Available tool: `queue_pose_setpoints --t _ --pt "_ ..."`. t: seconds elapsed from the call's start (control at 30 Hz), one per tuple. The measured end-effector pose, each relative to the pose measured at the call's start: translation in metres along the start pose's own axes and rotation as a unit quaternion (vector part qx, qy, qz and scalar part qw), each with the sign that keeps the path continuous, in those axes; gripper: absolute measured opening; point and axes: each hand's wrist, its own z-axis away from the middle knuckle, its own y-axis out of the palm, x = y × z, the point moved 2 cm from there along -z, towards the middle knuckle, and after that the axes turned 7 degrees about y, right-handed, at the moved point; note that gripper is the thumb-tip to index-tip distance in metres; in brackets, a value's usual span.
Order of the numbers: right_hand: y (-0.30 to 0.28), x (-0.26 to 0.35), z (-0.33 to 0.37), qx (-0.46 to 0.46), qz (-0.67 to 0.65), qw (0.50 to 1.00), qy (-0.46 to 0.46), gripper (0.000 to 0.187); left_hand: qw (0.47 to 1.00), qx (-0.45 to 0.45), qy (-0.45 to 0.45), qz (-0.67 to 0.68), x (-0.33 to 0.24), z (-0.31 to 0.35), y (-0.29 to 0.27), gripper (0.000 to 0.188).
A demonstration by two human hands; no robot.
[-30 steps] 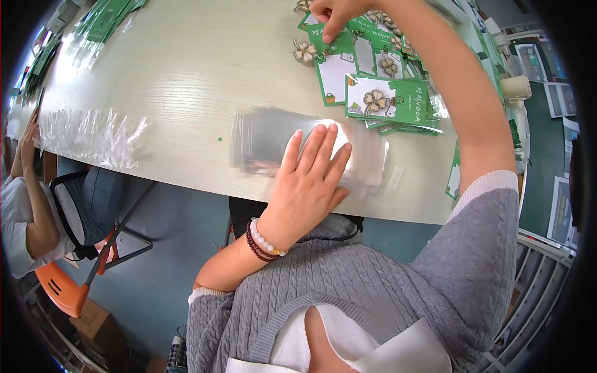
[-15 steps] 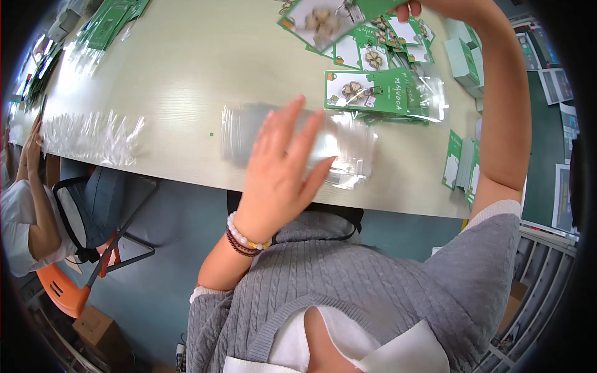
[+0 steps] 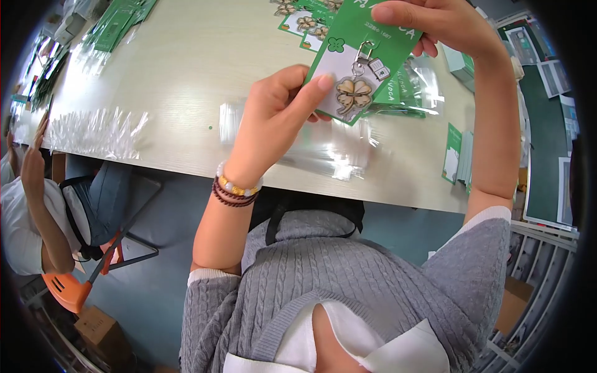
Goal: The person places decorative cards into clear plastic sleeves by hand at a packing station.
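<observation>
A green-and-white backing card (image 3: 388,46) with a clover-shaped keychain (image 3: 354,94) on it is held up over the table. My left hand (image 3: 280,109) pinches the card's lower left edge, thumb on the front. At the top right end, my right hand (image 3: 429,25) grips the same card with its thumb in front and fingers behind. Below my left hand lies a stack of clear plastic sleeves (image 3: 317,155). Behind the held card, more green cards (image 3: 404,93) lie on the table, some in clear sleeves, and others with clover keychains (image 3: 306,23) show at the far side.
More clear sleeves (image 3: 99,133) lie at the table's left front edge, with green cards (image 3: 124,25) beyond. At the right edge stand stacks of cards (image 3: 457,155). A person (image 3: 37,205) sits at the left near an orange chair (image 3: 65,292).
My right hand has brought the card nearer and turned it more upright. My left hand has risen from the clear sleeves and taken hold of the card's lower left edge.
</observation>
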Motion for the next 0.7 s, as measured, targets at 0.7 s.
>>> queue_pose_setpoints --t 0.7 --pt "0.006 -0.012 0.009 0.069 -0.065 0.995 -0.004 0.026 0.984 -0.123 0.128 0.017 -0.006 -0.015 0.010 0.034"
